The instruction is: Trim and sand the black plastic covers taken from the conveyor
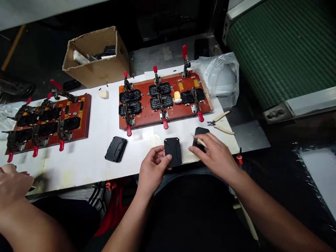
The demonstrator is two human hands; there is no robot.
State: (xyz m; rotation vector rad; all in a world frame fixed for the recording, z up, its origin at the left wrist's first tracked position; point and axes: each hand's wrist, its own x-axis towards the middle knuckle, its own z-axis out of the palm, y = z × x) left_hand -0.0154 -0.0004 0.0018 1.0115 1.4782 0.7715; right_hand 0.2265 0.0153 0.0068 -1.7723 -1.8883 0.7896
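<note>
My left hand is closed on a flat black plastic cover at the near edge of the white table, thumb and fingers round its left side. My right hand sits just right of it with fingers curled round a thin pale stick-like tool, resting on a second black cover. A third black cover lies loose to the left. Beyond the hands stands a red-brown clamp fixture holding several black covers under red-handled toggle clamps.
A second clamp fixture lies at left, near another person's hand. Cutting pliers lie right of the near fixture, a clear plastic bag behind them, a cardboard box at the back, a green conveyor belt at right.
</note>
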